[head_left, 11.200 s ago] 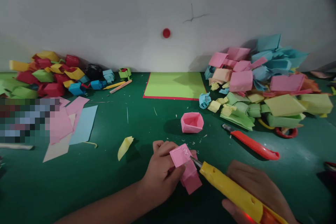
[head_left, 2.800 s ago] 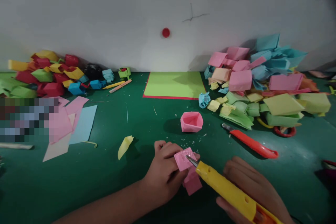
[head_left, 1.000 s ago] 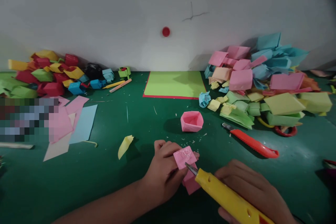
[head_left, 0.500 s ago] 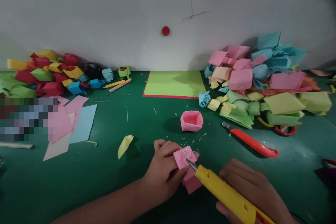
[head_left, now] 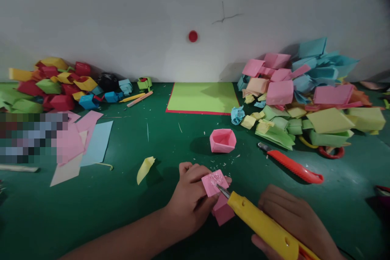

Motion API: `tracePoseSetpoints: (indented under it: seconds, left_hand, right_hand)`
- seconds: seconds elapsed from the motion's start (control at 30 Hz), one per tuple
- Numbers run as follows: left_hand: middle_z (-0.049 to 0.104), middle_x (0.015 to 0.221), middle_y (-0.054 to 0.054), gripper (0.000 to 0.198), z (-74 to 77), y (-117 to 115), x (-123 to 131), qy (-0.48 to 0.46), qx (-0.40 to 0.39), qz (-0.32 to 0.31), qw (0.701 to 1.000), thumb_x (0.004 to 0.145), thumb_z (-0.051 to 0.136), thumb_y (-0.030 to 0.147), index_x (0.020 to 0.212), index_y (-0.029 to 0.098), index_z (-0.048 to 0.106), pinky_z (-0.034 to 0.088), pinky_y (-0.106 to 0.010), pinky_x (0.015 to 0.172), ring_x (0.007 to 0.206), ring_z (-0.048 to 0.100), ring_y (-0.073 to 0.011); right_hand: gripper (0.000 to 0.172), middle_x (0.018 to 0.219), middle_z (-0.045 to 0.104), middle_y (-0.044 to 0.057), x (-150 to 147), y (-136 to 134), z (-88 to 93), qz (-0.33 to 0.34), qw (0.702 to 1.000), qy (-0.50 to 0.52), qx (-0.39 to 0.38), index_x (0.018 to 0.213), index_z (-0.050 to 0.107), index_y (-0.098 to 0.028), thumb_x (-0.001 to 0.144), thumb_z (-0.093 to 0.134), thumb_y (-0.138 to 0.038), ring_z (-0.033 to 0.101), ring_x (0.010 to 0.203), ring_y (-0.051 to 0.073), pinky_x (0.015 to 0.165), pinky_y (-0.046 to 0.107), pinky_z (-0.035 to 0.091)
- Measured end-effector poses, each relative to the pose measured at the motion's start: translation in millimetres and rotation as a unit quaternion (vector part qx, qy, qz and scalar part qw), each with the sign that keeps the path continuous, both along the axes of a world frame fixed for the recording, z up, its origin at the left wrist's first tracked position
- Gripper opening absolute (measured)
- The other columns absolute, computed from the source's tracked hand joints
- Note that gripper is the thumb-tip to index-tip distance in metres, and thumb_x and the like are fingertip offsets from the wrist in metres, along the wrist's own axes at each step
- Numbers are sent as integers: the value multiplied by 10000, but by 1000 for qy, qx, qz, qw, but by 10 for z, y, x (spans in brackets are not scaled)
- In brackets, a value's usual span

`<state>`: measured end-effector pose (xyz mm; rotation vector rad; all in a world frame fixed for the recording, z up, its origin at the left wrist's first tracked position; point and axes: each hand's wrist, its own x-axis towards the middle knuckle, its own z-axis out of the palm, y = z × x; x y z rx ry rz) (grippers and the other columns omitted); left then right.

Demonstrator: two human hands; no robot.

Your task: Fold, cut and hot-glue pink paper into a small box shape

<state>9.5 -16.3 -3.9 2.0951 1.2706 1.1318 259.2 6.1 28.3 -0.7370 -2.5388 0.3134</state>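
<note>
My left hand (head_left: 193, 195) is closed around a folded pink paper piece (head_left: 224, 210), whose square flap faces up with clear, shiny glue (head_left: 217, 178) spread on it. In my right hand (head_left: 292, 219) is a yellow hot glue gun (head_left: 262, 223), pointing up and to the left. Its metal nozzle touches or hovers just over the flap's lower right edge; I cannot tell which. Beyond my hands a small open pink paper box (head_left: 223, 141) sits on the green table.
An orange-red utility knife (head_left: 294, 165) lies at right, below a heap of folded pastel papers (head_left: 280, 91). At left are colourful paper boxes (head_left: 61, 89) and loose sheets (head_left: 97, 144). A yellow paper scrap (head_left: 145, 169) lies left of my hands; a lime sheet (head_left: 202, 97) is by the wall.
The fingers of my right hand have shifted slightly on the glue gun, and its nozzle has moved a tiny bit right. My left hand and the pink paper piece stay in place.
</note>
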Motion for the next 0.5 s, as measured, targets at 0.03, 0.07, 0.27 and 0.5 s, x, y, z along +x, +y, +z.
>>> tracePoseSetpoints:
  seconds: [0.03,0.07,0.27,0.5]
  left_hand:
    - [668,888,-25,345,-1,-2,1,2,-1,-1,1000,1072,408,360,1222,309,715,312,-377,836,833,571,-178]
    - [665,883,-25,343,-1,-4,1,3,0,-2,1000,1071,411,358,1221,307,715,311,-376,831,832,569,-179]
    - [657,896,-28,347,12,-1,-3,-6,7,-5,1000,1075,403,367,1243,313,703,305,-382,847,829,562,-176]
    - [674,908,-30,321,28,-3,-5,4,-6,-2,1000,1062,438,346,1204,306,723,319,-386,852,839,573,-177]
  right_hand:
    - [267,658,567,7,-10,2,11,-1,1000,-3,5,734,486,-229,917,631,-359,571,590,167,488,280,376]
    - [282,646,561,9,-24,3,24,-3,1000,-8,10,721,484,-230,929,609,-374,569,585,170,486,283,379]
    - [340,612,545,12,-56,-8,45,-7,999,-11,34,678,447,-238,951,559,-407,563,567,169,463,287,366]
    - [288,640,548,9,-4,-1,-37,9,1000,-11,23,706,433,-235,896,607,-362,559,585,173,476,290,357]
